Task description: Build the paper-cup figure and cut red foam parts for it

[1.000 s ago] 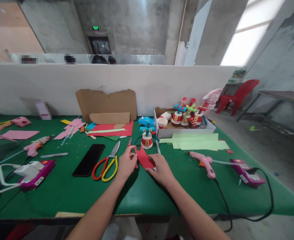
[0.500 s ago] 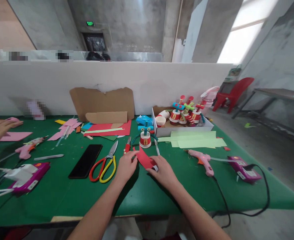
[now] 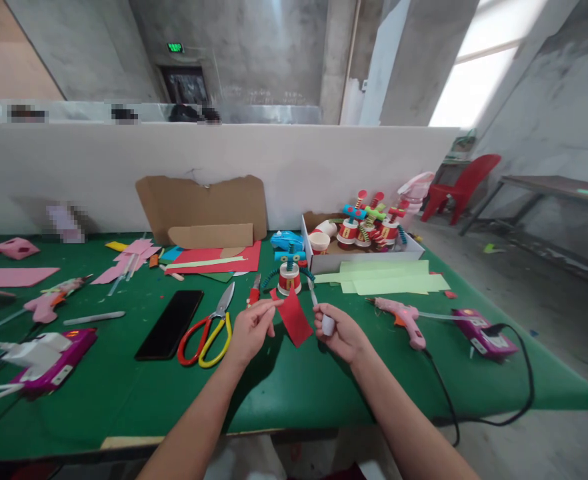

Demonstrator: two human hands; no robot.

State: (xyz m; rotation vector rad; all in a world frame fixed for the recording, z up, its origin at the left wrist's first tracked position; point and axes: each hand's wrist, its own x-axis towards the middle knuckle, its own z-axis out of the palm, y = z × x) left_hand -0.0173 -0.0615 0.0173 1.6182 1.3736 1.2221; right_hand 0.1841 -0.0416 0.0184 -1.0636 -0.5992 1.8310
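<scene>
A piece of red paper [image 3: 295, 320] slants down to the right between my hands. My left hand [image 3: 254, 331] grips its upper left edge, with the index finger lying across it. Closed around a small white piece [image 3: 328, 325], my right hand [image 3: 343, 333] is to the right of the paper and apart from it. What that white piece is, I cannot make out. Just beyond the paper stands a small cup figure [image 3: 289, 277] with a blue head and coiled dark green arms. A slim grey pen-like stick [image 3: 313, 291] shows between this figure and my right hand.
Scissors [image 3: 208, 333], a red utility knife [image 3: 255, 291] and a black phone [image 3: 170, 325] lie left. To the right are a pink glue gun [image 3: 403, 319] and its cord. Behind, a box [image 3: 369, 262] holds several similar figures; green paper strips [image 3: 387, 280] lie before it.
My right hand has let go of the red paper and moved up and right, turning to show the white piece. Another person's hand at the far left has gone out of view.
</scene>
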